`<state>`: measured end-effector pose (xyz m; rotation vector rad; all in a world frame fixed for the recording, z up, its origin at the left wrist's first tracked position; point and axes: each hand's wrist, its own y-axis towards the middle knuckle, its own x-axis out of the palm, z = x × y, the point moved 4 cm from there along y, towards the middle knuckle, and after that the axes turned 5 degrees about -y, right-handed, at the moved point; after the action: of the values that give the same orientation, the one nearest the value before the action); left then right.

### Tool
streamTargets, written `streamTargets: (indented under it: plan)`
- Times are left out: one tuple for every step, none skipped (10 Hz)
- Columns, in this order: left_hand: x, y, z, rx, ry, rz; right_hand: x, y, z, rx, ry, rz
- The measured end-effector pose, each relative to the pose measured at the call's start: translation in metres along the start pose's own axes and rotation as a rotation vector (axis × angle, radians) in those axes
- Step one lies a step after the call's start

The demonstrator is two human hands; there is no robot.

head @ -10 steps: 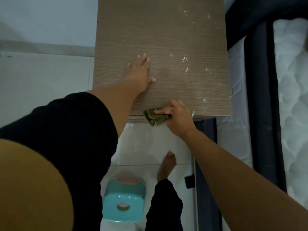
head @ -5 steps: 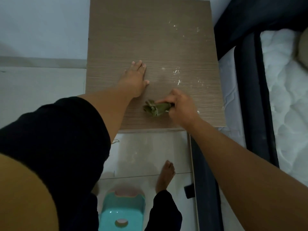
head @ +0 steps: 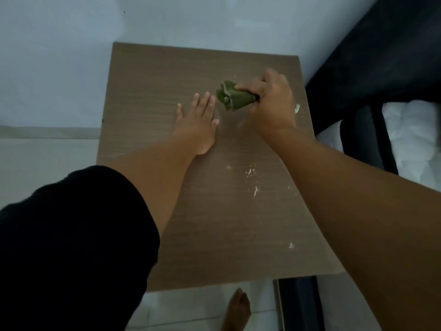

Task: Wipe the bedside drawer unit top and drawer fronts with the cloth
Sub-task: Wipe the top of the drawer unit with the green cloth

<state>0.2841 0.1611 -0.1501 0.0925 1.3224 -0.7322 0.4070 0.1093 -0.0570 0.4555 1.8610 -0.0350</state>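
The fingers (head: 248,88) of the right hand (head: 269,103) are curled tight around a bunched green cloth (head: 232,96), whose crumpled end sticks out past the thumb toward the left. The cloth presses on the top of the bedside drawer unit (head: 181,70), in the far right part of that top. Just beside the cloth, on its near left side, the left hand (head: 196,125) lies flat on the unit top, palm down, its fingers (head: 202,103) stretched out and slightly spread, gripping nothing; the fingertips almost reach the cloth. The left arm wears a black sleeve (head: 78,235) to the elbow; the right forearm is bare. White flecks of dirt (head: 250,173) dot the unit top nearer the viewer than the cloth, toward its right edge. Right of the unit stands a dark bed frame (head: 367,75) with a white quilted mattress (head: 415,134). Beyond the near edge of the unit a bare foot (head: 236,311) rests on pale floor tiles (head: 191,306). The drawer fronts are out of sight.
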Motion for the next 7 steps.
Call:
streamTargets:
  plan:
    - [-0.004,0.022,-0.004,0.009,-0.014,0.098,0.015,0.035,0.009,0.010,0.005,0.028]
    - [-0.005,0.029,-0.005,0.007,-0.025,0.198,0.026,0.062,0.016,0.018,0.017,0.021]
    - [-0.007,0.039,-0.007,0.000,-0.038,0.260,0.044,0.098,0.025,0.021,-0.015,-0.001]
    - [-0.006,0.038,-0.006,0.001,-0.048,0.275,0.054,0.115,0.031,0.053,-0.017,-0.021]
    - [-0.005,0.039,-0.007,-0.002,-0.066,0.294,0.070,0.131,0.037,0.122,0.043,-0.057]
    - [-0.004,0.041,-0.007,-0.003,-0.070,0.305,0.083,0.137,0.039,0.097,-0.017,-0.141]
    - [-0.005,0.042,-0.010,-0.006,-0.047,0.306,0.083,0.138,0.039,0.150,0.011,-0.126]
